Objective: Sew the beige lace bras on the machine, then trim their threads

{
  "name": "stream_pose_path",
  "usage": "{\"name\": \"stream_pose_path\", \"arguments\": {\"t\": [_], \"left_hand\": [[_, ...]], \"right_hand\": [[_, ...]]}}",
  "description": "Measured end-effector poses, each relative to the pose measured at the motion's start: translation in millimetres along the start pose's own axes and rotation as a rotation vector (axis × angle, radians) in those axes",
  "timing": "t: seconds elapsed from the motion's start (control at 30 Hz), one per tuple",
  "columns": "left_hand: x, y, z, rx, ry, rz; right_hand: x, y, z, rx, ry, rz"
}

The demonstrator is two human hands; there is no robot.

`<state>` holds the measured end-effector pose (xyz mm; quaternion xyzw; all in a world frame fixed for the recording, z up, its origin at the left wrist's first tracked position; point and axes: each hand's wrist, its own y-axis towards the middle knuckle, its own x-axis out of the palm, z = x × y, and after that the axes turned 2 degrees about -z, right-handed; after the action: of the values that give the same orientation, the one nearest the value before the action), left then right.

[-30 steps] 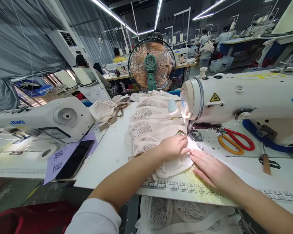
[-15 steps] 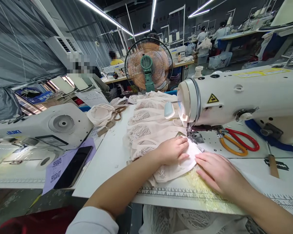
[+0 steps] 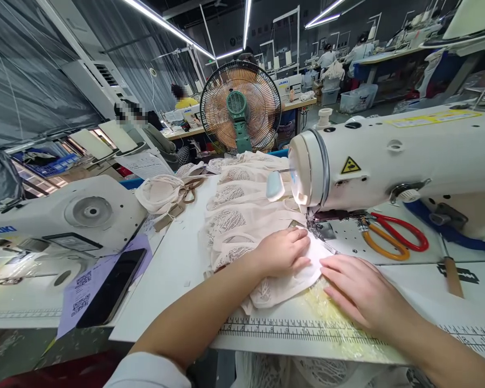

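My left hand (image 3: 285, 251) lies curled on a pale lace fabric piece (image 3: 285, 283), pressing it down just left of the presser foot (image 3: 322, 228) of a white sewing machine (image 3: 392, 161). Flat on the table, my right hand (image 3: 358, 288) touches the same piece's right edge with its fingers spread. A chain of similar lace pieces (image 3: 238, 207) trails away behind the machine head toward the back of the table.
Red and orange scissors (image 3: 392, 237) and a wooden-handled tool (image 3: 452, 274) lie right of the needle. A second sewing machine (image 3: 64, 215), a black phone (image 3: 111, 293) on lilac paper and a standing fan (image 3: 240, 108) are at left and back. Other people work far behind.
The view has shifted a little to the right and down. Both hands stay on the lace piece, which has crept slightly toward the presser foot.
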<state>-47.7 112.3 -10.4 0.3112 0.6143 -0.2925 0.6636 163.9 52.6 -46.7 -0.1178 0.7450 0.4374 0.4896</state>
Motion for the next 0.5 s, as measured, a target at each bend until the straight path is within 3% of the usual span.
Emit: {"name": "stream_pose_path", "arguments": {"t": [0.5], "left_hand": [[-3.5, 2.5, -1.0, -0.004, -0.006, -0.027]], "right_hand": [[-1.3, 1.0, 0.4, -0.001, 0.020, 0.007]]}}
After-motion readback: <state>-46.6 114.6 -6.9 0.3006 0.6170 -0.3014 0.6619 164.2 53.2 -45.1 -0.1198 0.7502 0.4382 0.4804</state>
